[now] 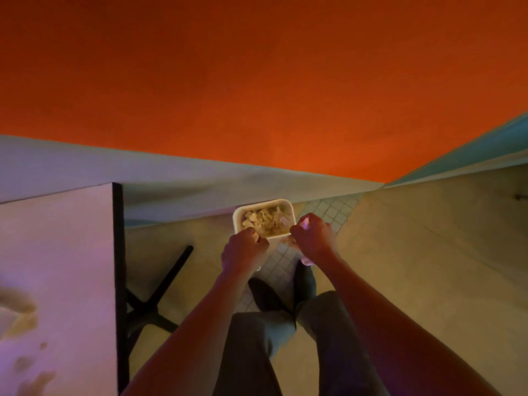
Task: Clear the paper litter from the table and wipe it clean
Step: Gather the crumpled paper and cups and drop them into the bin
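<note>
While both curled hands hover, bin (238,221) shows no legible writing.

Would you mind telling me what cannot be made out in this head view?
- Whether the bin stands on the floor: the left hand and right hand cover its near rim.
- What the right hand holds: curled fingers hide most of a pale scrap.
- The paper on the table: cut off by the left edge, and blurred.
- The table's stains: too blurred to identify.
</note>
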`<move>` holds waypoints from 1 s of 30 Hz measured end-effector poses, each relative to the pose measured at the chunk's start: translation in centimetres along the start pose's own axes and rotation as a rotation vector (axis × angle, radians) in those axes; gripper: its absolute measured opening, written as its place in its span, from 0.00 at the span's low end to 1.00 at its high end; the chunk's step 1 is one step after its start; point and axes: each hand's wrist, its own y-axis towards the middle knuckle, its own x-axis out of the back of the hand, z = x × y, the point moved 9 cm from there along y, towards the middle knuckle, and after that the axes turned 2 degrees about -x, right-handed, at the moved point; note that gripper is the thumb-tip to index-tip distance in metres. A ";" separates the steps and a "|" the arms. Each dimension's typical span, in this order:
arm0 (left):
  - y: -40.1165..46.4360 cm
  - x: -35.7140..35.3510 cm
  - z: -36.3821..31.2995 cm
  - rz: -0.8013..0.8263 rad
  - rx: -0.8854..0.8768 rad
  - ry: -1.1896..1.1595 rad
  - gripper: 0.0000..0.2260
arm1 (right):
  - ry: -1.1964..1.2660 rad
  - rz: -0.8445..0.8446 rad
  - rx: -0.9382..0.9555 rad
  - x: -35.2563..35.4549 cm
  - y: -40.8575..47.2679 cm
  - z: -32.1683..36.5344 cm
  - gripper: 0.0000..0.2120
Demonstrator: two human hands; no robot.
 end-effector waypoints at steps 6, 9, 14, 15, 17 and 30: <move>7.9 -5.8 2.9 -0.050 -0.038 -0.041 0.13 | -0.128 -0.017 0.074 -6.5 9.0 -2.4 0.15; 12.7 -9.3 4.6 -0.059 -0.070 -0.052 0.14 | -0.166 0.002 0.093 -10.5 13.9 -3.8 0.16; 19.5 -14.4 6.9 -0.058 -0.086 -0.063 0.16 | -0.209 0.024 0.164 -15.9 20.5 -5.6 0.14; 21.1 -15.7 7.5 -0.058 -0.087 -0.062 0.17 | -0.224 0.038 0.177 -17.2 22.1 -6.2 0.15; 23.8 -17.8 8.3 -0.047 -0.084 -0.067 0.16 | -0.247 0.078 0.190 -19.1 24.5 -7.1 0.16; 33.6 -29.3 11.7 0.105 -0.209 0.158 0.26 | -0.309 0.139 0.084 -27.5 34.0 -13.6 0.26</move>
